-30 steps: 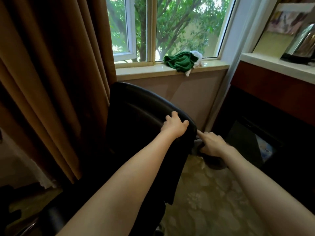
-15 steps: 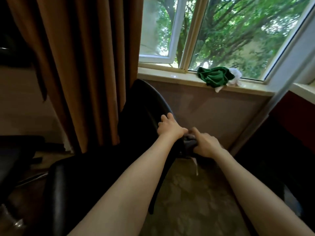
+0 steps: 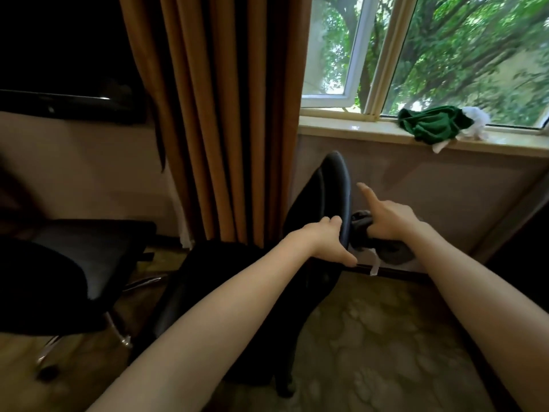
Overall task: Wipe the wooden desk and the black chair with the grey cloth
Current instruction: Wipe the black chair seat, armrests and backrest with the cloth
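Note:
The black chair (image 3: 323, 200) stands in front of me, its backrest seen almost edge-on. My left hand (image 3: 325, 240) grips the backrest's edge, thumb on the near side and fingers wrapped over it. Just right of the backrest, my right hand (image 3: 389, 220) holds the bunched grey cloth (image 3: 383, 248) against the chair's back side, with the index finger stretched out towards the wall. A white tag hangs from the cloth. The wooden desk is not in view.
Brown curtains (image 3: 225, 114) hang just behind the chair. A second black chair (image 3: 59, 272) stands at the left. A green cloth (image 3: 430, 126) and a white one lie on the window sill (image 3: 341, 127). Patterned carpet (image 3: 386, 337) covers the floor at lower right.
The chair has turned so its backrest now shows edge-on. My view has swung left, taking the desk at the right out of view. My right hand has risen with the cloth behind the backrest.

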`<state>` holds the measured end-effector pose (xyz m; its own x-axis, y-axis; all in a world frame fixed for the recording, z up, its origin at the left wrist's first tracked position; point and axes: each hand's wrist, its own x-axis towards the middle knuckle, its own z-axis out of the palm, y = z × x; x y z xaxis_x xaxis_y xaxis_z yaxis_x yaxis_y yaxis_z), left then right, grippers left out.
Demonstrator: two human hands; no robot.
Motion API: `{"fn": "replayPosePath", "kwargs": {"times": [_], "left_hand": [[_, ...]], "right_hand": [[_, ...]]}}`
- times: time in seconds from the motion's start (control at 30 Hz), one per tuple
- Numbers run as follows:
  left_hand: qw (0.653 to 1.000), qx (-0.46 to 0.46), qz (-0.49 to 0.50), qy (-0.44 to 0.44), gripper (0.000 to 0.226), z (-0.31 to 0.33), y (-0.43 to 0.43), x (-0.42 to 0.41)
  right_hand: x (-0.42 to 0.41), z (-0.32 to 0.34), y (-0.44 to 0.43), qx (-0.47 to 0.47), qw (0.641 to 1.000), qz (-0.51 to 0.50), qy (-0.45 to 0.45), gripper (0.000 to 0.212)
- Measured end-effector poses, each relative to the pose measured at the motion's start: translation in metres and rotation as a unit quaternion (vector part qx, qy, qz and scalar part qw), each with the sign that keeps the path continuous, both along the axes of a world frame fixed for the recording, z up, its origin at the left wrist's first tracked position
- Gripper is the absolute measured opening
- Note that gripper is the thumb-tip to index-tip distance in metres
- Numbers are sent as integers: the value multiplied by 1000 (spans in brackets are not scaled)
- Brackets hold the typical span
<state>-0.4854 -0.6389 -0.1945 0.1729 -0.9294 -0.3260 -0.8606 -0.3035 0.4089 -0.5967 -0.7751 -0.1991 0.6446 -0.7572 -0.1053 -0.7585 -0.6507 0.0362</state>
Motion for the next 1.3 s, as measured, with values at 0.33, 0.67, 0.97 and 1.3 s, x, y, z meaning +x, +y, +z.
{"fn": "replayPosePath", "kwargs": {"times": [0.33,0.67,0.97,1.3], "left_hand": [[994,83,-73,-22,71,23,121,38],[990,27,3,-138,86,23,179,63],[983,-76,-1,-165,41,2,225,98],[966,-136,16,-220,39,-12,267,166]], "right_hand": [[4,0,63,83,996,26,28,103],[32,1,155,155,985,75,-9,93],[49,-8,227,168,978,126,-13,104],[90,-17,281,149,968,190,-61,92]]}}
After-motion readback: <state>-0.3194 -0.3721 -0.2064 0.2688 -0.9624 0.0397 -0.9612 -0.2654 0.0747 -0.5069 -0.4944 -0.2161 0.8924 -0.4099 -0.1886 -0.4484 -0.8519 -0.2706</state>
